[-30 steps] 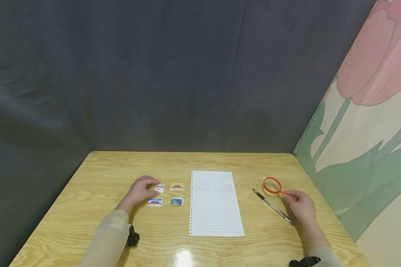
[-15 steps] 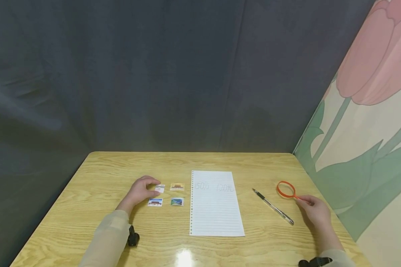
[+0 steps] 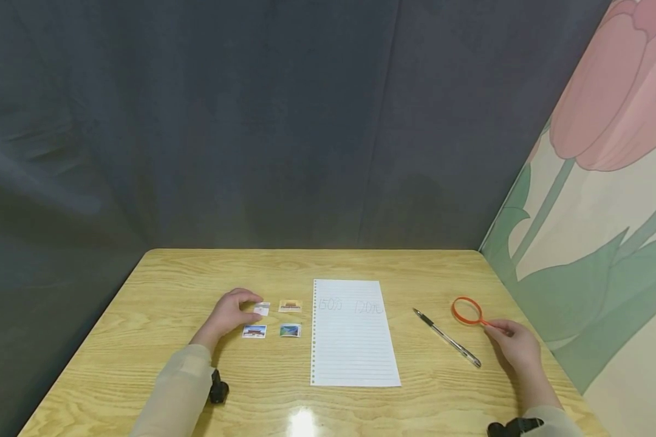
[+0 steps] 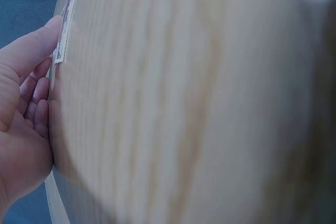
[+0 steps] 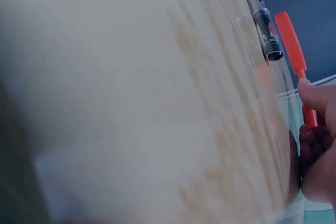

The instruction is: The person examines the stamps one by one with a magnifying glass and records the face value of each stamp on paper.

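At the left, my left hand (image 3: 228,314) has thumb and index finger at opposite edges of a pale stamp (image 3: 262,308), which lies on the table. The left wrist view shows the thumb against this stamp (image 4: 65,32). Three more picture stamps lie close by: a yellow one (image 3: 290,306), one with a red building (image 3: 254,331) and a blue-green one (image 3: 290,330). On the right, my right hand (image 3: 516,346) pinches the handle of a red-rimmed magnifying glass (image 3: 459,301). Its rim (image 5: 290,40) appears raised off the tabletop in the right wrist view.
Lined loose-leaf paper (image 3: 354,346) with handwritten figures across its upper part lies mid-table. A black-gripped clear pen (image 3: 448,338) lies slanted between the paper and my right hand. A dark curtain (image 3: 317,152) hangs behind the wooden table (image 3: 213,267); a tulip-patterned wall (image 3: 596,273) stands at right.
My right hand has shifted right and slightly nearer, carrying the magnifying glass away from the pen; over the last half second it barely moves. My left hand and the stamps stay in place.
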Demonstrator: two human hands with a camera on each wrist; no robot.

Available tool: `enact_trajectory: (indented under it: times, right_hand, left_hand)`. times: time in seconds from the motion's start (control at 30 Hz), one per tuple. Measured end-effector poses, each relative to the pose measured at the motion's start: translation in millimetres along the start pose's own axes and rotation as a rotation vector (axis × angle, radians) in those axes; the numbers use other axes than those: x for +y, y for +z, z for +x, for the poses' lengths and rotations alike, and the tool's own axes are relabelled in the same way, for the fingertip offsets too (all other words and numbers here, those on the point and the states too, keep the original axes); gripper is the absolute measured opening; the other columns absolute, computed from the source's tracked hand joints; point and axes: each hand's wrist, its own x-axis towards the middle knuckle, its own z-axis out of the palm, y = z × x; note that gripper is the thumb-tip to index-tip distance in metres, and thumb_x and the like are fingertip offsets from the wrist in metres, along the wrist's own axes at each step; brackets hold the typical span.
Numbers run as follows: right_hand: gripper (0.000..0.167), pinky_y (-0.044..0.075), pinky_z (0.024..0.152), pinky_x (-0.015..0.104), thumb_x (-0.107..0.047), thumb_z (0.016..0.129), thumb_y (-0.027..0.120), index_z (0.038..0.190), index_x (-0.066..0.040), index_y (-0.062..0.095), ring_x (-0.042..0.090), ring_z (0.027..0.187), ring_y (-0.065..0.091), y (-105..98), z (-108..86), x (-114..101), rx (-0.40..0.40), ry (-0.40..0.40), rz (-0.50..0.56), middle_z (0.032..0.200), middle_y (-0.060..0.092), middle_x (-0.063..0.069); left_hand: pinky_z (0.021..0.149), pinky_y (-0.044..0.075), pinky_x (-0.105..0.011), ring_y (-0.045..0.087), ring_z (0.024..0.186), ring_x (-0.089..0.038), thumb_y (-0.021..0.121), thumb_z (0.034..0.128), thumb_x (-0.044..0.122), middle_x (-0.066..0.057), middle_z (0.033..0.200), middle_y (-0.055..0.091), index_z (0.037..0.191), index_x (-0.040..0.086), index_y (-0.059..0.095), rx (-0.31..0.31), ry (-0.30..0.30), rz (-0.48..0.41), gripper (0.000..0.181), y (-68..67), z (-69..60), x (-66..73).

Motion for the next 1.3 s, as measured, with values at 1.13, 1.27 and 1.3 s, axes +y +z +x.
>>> enact_trajectory:
  times: [1.13,1.27,1.3]
  right_hand:
    - [0.041,0.051,0.069,0.013,-0.005,0.085,0.078,0.121,0.009,0.064,0.001,0.082,0.061,27,-7.9,-53,-0.122,-0.428,0.208,0.095,0.070,0.016]
    - [0.043,0.053,0.071,0.018,-0.005,0.084,0.078,0.123,0.005,0.065,0.008,0.086,0.064,35,-8.2,-56,-0.166,-0.478,0.149,0.098,0.072,0.013]
    - [0.043,0.053,0.071,0.020,-0.008,0.085,0.078,0.125,0.003,0.065,0.009,0.086,0.064,36,-8.5,-57,-0.175,-0.480,0.122,0.099,0.071,0.010]
  left_hand:
    - [0.107,0.038,-0.057,0.046,0.127,-0.041,0.081,0.0832,0.011,-0.017,0.131,0.055,0.117,0.005,0.072,0.007,-0.007,-0.017,0.035,-1.1,-1.1,-0.7]
    - [0.106,0.039,-0.057,0.046,0.127,-0.041,0.081,0.0830,0.011,-0.016,0.130,0.055,0.117,0.006,0.072,0.004,-0.003,-0.026,0.035,-0.1,-1.0,-0.9]
    - [0.106,0.039,-0.057,0.046,0.127,-0.041,0.081,0.0831,0.012,-0.017,0.130,0.055,0.117,0.005,0.071,0.003,0.000,-0.025,0.036,0.1,-0.9,-0.9]
